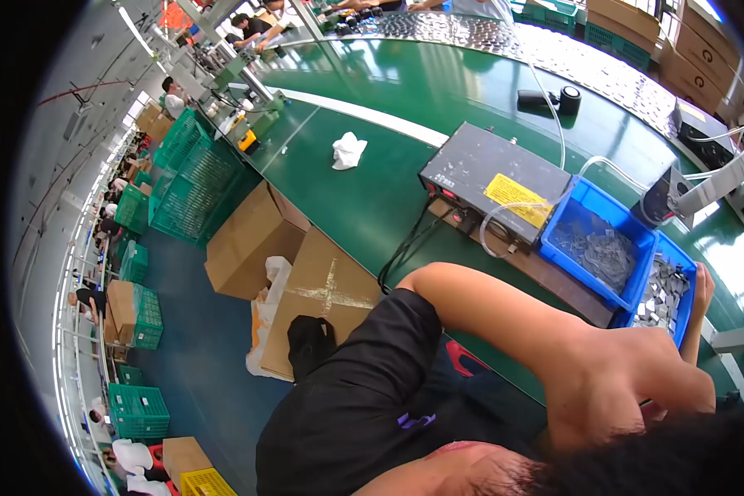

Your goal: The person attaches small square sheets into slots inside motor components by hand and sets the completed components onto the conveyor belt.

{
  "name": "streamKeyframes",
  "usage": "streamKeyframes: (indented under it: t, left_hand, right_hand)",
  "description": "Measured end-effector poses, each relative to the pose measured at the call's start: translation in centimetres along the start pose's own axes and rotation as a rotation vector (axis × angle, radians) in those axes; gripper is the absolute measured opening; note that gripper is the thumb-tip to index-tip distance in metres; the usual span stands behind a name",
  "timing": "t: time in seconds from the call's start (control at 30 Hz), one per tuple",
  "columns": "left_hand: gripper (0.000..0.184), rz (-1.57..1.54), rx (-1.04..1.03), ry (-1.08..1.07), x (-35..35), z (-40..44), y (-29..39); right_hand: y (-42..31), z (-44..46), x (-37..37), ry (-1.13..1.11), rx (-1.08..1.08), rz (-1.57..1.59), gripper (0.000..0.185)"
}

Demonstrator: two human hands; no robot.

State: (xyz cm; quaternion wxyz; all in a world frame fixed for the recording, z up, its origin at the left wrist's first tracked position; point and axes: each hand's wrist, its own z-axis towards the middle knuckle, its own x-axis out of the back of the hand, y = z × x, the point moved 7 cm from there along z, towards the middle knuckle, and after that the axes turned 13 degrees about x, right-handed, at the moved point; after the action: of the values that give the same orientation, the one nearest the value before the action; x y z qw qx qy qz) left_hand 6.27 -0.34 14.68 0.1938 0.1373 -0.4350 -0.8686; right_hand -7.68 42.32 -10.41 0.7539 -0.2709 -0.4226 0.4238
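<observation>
Head view: your right hand (702, 288) is by a blue plastic bin (678, 251) of small grey pieces (660, 291).
Right fingers: can't tell.
Left hand: unclear, can't tell.

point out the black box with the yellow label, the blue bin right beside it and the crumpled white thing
Black box (475, 165): head view, on its top face.
Blue bin (581, 274): head view, on its outer wall.
Crumpled white thing (349, 152): head view, on its middle.
</observation>
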Motion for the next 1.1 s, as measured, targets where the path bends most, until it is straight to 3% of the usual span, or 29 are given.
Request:
streamKeyframes:
  t: [0.1, 0.47, 0.6, 0.77, 1.1]
  left_hand:
    - [0.034, -0.037, -0.011, -0.096, -0.7, 0.9, -1.2]
    - [0.037, -0.17, -0.23, -0.102, -0.7, 1.0, 0.7]
    - [0.037, 0.1, -0.323, 0.066, -0.6, 0.1, -1.1]
    - [0.029, 0.113, -0.38, 0.152, -0.4, 0.2, -0.5]
    - [0.011, 0.081, -0.525, 0.395, -0.5, 0.3, 0.5]
  right_hand:
    - [-0.6, 0.3, -0.1, 0.013, 0.001, -0.051, 0.042]
    - [-0.8, 0.1, -0.4, 0.004, 0.002, 0.022, 0.042]
    - [-12.7, 0.8, -4.2, 0.029, 0.026, -0.029, 0.042]
    - [-14.3, 0.7, -4.5, -0.066, 0.166, 0.065, 0.043]
    - [-12.7, 0.5, -3.4, -0.06, 0.182, -0.004, 0.042]
